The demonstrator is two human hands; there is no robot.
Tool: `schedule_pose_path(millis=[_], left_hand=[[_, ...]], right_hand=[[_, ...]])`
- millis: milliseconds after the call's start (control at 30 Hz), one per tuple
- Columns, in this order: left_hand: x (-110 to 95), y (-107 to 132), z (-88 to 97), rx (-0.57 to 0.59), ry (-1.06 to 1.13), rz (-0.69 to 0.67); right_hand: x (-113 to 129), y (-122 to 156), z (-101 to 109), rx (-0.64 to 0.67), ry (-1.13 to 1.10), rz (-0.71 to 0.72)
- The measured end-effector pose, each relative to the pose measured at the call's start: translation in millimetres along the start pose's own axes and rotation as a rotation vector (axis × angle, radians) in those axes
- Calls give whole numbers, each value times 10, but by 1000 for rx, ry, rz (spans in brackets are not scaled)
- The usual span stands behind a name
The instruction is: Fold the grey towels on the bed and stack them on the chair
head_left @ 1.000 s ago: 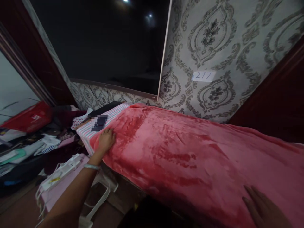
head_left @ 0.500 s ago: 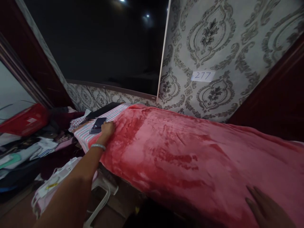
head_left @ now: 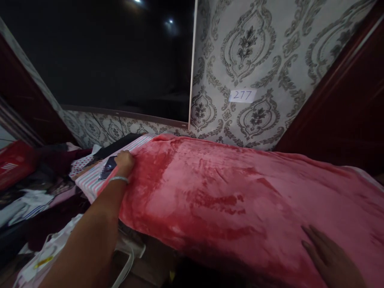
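A red-and-pink plush blanket [head_left: 204, 180] is spread over a long flat surface. At its left end, my left hand [head_left: 124, 162] is closed on the blanket's edge, with the fingertips partly hidden. Just beside that hand, a dark phone-like object [head_left: 108, 167] lies on a striped cloth [head_left: 87, 180], partly covered by the hand and blanket. My right hand [head_left: 327, 252] rests on the blanket at the lower right, its fingers stretched out and holding nothing.
A large dark television screen [head_left: 120, 60] is on the patterned wall behind. A paper marked 277 [head_left: 242, 95] sticks to the wallpaper. Piled clothes [head_left: 36, 204] and a red bag [head_left: 15, 164] lie to the left. A white plastic stool [head_left: 129, 252] stands below.
My left hand has shifted slightly left with the blanket's edge, which covers more of the dark object. The view has turned a little right. My right hand stays flat on the blanket.
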State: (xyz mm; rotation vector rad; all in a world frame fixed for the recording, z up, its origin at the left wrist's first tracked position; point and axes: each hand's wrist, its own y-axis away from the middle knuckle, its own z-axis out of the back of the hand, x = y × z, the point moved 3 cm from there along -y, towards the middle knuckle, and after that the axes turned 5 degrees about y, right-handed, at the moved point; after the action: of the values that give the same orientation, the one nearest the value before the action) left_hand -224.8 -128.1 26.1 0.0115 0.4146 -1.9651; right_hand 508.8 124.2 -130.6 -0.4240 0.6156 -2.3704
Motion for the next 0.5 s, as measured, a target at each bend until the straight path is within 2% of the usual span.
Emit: schedule_pose_path(millis=[100,233,333,400,500], left_hand=[[2,-37,38,-20,8,-11],[-31,-33,40,13,3,-2],[-112,6,113,-44,-36,-26],[-236,46,182,-84,-70,-101],[-558,143,200,-53,-108,-302]], right_hand=[[14,2,24,16,-24,-21],[17,-6,9,2,-35,-47],[30,-31,-23,-22,-7,-74],[79,-60,-13,-31,13,-90],[239,-119,85,-21,44,-122]])
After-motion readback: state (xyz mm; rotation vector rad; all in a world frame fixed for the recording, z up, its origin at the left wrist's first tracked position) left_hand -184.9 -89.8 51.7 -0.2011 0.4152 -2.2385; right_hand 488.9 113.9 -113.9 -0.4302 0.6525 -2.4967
